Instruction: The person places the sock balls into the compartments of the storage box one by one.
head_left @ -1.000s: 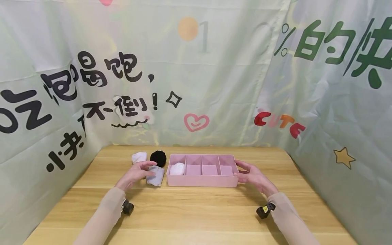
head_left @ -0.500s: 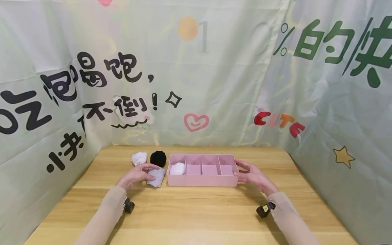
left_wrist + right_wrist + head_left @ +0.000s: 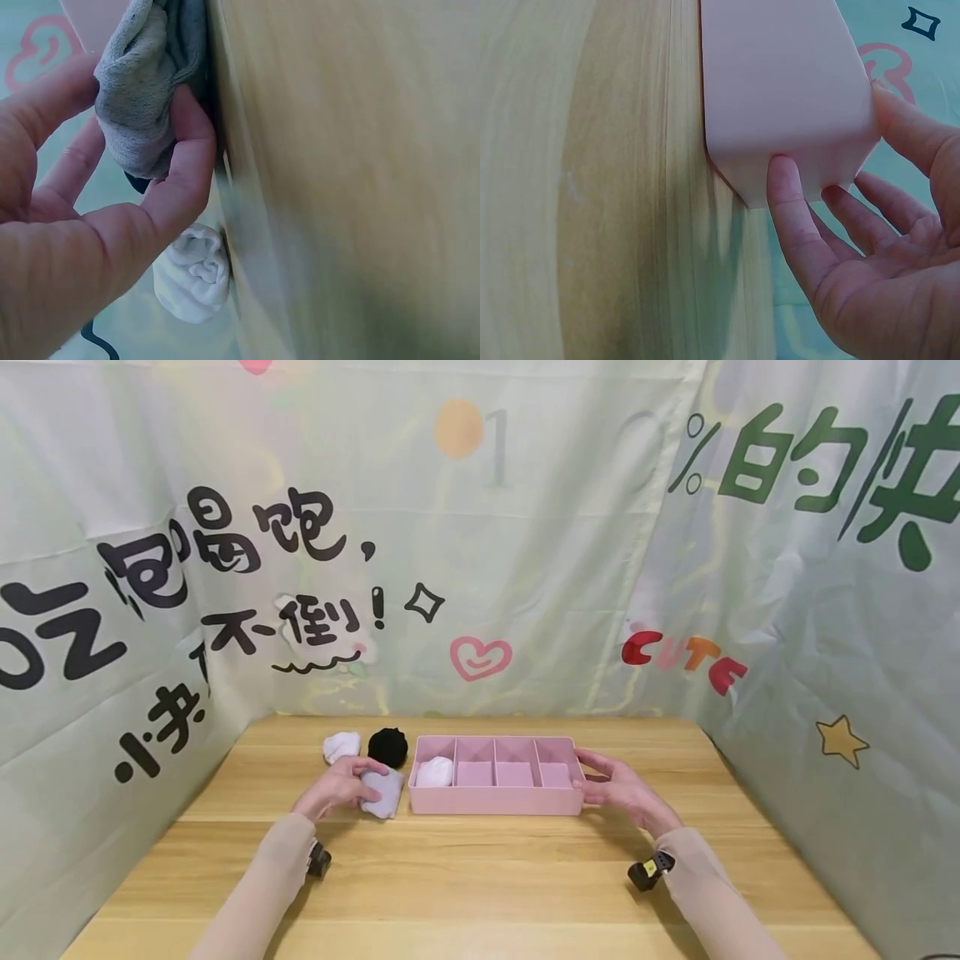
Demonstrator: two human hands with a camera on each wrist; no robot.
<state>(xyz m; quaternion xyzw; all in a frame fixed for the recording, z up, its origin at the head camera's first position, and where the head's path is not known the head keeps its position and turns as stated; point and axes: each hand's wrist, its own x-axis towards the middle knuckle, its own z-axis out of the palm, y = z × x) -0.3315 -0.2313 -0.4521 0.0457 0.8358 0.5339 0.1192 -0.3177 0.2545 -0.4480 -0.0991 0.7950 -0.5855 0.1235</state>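
Observation:
My left hand [image 3: 333, 787] pinches a rolled grey sock [image 3: 139, 97] between thumb and fingers, low at the table, just left of the pink divided box [image 3: 495, 802]. A black balled sock [image 3: 387, 748] lies right behind it, and a white rolled sock [image 3: 342, 747] behind my hand. In the box's leftmost compartment sits another white rolled sock [image 3: 435, 772]; the other compartments hold nothing. My right hand [image 3: 626, 793] rests against the box's right end, its spread fingertips touching the end wall and rim, as the right wrist view shows.
The wooden table [image 3: 480, 885] stretches toward me in front of the box. Printed cloth curtains [image 3: 525, 568] with lettering hang along the back and both sides of the table.
My left hand has closed in on the grey sock, which has shifted slightly to the right. My right hand and the box stay where they were.

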